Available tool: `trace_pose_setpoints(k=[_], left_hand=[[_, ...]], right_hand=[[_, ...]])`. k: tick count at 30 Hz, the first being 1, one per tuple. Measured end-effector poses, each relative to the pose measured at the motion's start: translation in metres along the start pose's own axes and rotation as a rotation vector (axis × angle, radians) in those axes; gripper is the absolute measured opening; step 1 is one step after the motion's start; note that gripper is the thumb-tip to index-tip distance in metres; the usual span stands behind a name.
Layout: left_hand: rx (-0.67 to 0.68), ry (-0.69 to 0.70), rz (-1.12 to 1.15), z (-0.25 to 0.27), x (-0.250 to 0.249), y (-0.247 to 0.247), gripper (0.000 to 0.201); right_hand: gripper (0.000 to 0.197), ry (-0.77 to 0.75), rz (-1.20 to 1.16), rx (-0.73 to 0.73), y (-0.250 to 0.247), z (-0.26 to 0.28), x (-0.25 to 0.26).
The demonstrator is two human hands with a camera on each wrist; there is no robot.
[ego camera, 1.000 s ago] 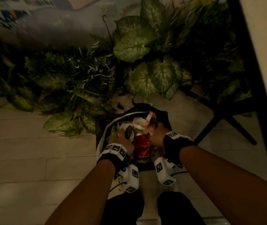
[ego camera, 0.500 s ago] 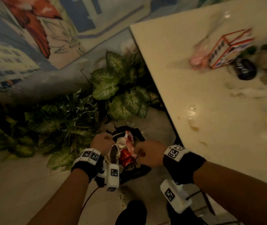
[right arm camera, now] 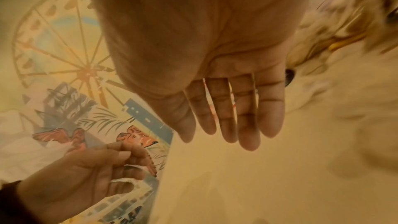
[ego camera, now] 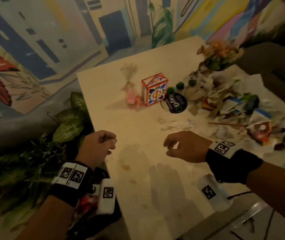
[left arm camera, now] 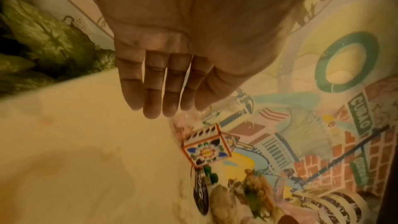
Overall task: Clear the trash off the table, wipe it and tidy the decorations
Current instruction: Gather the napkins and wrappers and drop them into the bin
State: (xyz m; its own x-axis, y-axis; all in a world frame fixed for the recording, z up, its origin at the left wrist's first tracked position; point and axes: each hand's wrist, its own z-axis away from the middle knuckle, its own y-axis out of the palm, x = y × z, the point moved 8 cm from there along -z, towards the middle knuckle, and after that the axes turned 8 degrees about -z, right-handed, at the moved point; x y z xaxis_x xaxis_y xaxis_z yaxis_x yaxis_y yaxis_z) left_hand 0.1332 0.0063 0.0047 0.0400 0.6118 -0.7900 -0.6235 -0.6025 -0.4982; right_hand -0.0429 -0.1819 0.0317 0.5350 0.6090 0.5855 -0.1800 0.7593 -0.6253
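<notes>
The heap of crumpled white paper and wrapper trash [ego camera: 225,104] lies on the far right part of the pale square table [ego camera: 138,196], well apart from both hands and nearer the right one. It is a loose mound of torn tissue, coloured scraps and a thin wooden stick [ego camera: 228,124], blurred at its right edge. Beside it to the left stand the decorations: a white box with red edges and a painted flower tile pattern [ego camera: 154,90], a pink bundle with dried stems [ego camera: 130,94] just left of the box, a round dark sticker disc [ego camera: 176,103] by its right corner, and a pot of pale orange flowers [ego camera: 219,52] farther back.

The left hand [ego camera: 96,146] hovers over the table's left edge and the right hand [ego camera: 185,146] over bare tabletop; each grip is loose and holds nothing, the fingers relaxed and nearly straight in the wrist views.

Half a second ago both hands were down at the black trash bag [ego camera: 93,210] on the floor by the leafy green plants [ego camera: 69,122]; they have since come up to table level, empty
</notes>
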Motion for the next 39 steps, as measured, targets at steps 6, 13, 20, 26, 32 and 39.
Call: trace_pose_setpoints(k=[6, 13, 20, 26, 32, 39], left_hand=[[0.082, -0.01, -0.155, -0.018, -0.049, 0.107, 0.015], [0.19, 0.044, -0.533, -0.055, -0.082, 0.19, 0.097], [0.349, 0.097, -0.9, -0.058, -0.094, 0.259, 0.124], [0.498, 0.263, -1.068, -0.016, -0.105, 0.319, 0.143], [0.389, 0.334, -1.099, -0.003, -0.116, 0.336, 0.129], [0.38, 0.338, -0.901, -0.01, -0.123, 0.337, 0.078]], right_hand=[[0.029, 0.142, 0.002, -0.062, -0.066, 0.032, -0.113], [0.043, 0.338, 0.031, -0.202, -0.091, 0.06, -0.212], [0.086, 0.406, 0.058, -0.253, -0.083, 0.085, -0.264], [0.127, 0.38, 0.136, -0.193, -0.07, 0.081, -0.272], [0.119, 0.304, 0.269, -0.156, -0.067, 0.057, -0.252], [0.056, 0.225, 0.229, -0.217, -0.073, 0.044, -0.242]])
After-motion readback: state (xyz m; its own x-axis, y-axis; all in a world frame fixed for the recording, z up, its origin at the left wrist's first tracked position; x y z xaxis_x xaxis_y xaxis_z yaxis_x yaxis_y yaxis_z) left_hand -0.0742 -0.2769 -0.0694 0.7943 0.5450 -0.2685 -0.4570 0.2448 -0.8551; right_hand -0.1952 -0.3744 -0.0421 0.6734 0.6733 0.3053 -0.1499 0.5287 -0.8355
